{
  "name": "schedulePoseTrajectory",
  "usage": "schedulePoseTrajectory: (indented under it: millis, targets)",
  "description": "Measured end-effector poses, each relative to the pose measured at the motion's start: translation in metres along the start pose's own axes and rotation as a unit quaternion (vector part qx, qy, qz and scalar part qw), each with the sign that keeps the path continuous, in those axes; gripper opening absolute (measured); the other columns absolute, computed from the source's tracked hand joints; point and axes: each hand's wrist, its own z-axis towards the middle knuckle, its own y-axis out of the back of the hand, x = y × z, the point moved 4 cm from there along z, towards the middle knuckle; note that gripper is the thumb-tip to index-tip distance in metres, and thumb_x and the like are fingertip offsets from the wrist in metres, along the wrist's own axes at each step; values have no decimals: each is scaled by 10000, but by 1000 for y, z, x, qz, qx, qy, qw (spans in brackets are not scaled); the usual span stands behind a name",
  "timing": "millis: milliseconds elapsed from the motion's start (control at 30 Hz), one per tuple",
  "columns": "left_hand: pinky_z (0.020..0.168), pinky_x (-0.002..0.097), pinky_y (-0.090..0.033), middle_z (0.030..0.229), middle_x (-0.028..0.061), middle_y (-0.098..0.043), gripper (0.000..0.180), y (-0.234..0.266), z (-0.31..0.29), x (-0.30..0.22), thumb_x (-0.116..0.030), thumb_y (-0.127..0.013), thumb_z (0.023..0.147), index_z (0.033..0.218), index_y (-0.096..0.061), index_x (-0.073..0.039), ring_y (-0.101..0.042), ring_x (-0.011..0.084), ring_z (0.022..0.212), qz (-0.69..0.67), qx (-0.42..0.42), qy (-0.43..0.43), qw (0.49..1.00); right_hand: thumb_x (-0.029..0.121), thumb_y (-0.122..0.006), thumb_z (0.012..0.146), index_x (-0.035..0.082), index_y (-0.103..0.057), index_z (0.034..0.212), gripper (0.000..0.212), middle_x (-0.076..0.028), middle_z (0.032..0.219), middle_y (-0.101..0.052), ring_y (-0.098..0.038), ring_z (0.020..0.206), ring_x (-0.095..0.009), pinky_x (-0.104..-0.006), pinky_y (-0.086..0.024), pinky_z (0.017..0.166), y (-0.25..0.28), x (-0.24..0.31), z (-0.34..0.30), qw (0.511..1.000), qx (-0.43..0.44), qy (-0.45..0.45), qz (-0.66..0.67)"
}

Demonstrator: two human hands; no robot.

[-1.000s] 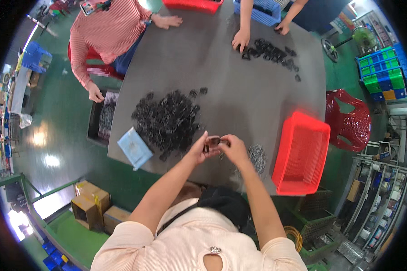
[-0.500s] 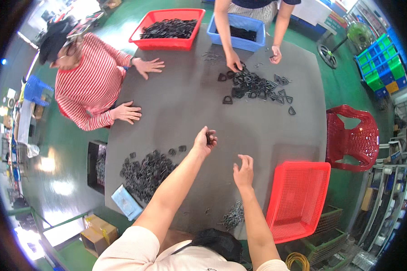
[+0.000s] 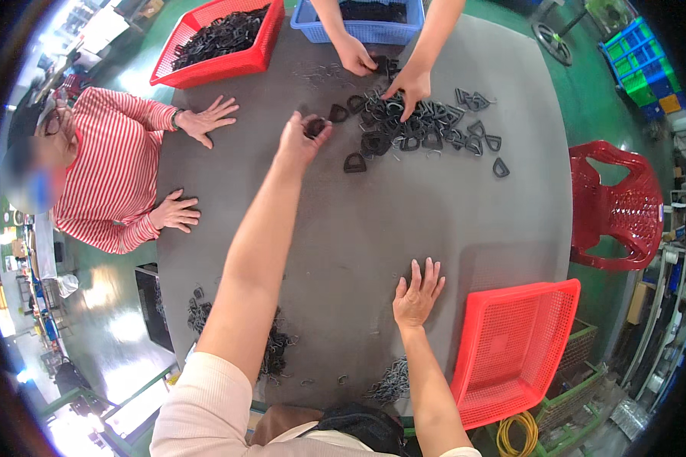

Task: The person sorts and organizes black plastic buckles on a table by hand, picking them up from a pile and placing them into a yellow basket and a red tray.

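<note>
My left hand [image 3: 305, 139] reaches far across the table, fingers curled around a black D-shaped ring [image 3: 315, 128]. Just beyond its fingertips lies another black D-shaped ring [image 3: 338, 113]. To its right spreads a pile of black D-shaped rings [image 3: 432, 140] mixed with small metal hooks. My right hand [image 3: 418, 295] rests on the table with fingers spread, holding nothing. Near my body lies a heap of small metal hooks [image 3: 392, 381]. My left forearm partly covers a dark pile of small parts [image 3: 277, 350].
A co-worker's two hands [image 3: 410, 85] work at the far pile. Another person in a striped top [image 3: 118, 152] rests both hands on the left edge. Red baskets stand far left [image 3: 263, 57] and near right [image 3: 465, 365], a blue basket [image 3: 358, 32] behind. A red chair [image 3: 617, 202] is right.
My left hand has moved away from me, up to the edge of the far pile. My right hand has flattened, fingers spread. The co-worker's hands have come together over the far pile.
</note>
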Motion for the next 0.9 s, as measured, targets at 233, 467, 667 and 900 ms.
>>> schedulePoseTrajectory:
  millis: [233, 467, 667, 900]
  targets:
    - [790, 427, -453, 901, 204, -624, 245, 28, 41, -78, -214, -521, 774, 918, -592, -29, -594, 351, 889, 703, -215, -360, 575, 230, -580, 784, 146, -423, 1235, 485, -119, 1337, -343, -273, 1283, -320, -529, -211, 1034, 0, 5, -1, 1000, 15, -8, 12]
    - [864, 446, -403, 1052, 131, -537, 298, 10, 16, -56, -226, -562, 764, 1025, -548, -83, -482, 335, 1024, 787, -217, -377, 438, 219, -599, 768, 146, -419, 1241, 512, -117, 1341, -336, -273, 1284, -318, -528, -203, 1035, 5, -6, -1, 999, 13, -20, 28]
    - [950, 437, -338, 1201, 146, -444, 352, 55, -69, -52, -140, -615, 752, 1088, -522, -90, -363, 341, 1154, 728, -34, -481, 487, 215, -569, 794, 135, -396, 1257, 502, -130, 1354, -313, -260, 1286, -337, -532, -203, 1036, 3, 0, 1, 1000, -13, 8, 19]
    - [945, 391, -322, 1120, 125, -526, 277, 218, -292, -92, -103, -561, 796, 1070, -533, -64, -445, 286, 1104, 700, -148, -404, 570, 294, -519, 846, 129, -306, 1330, 554, -142, 1408, -233, -191, 1316, -347, -547, -202, 1030, -9, -27, 16, 994, 3, 84, -72]
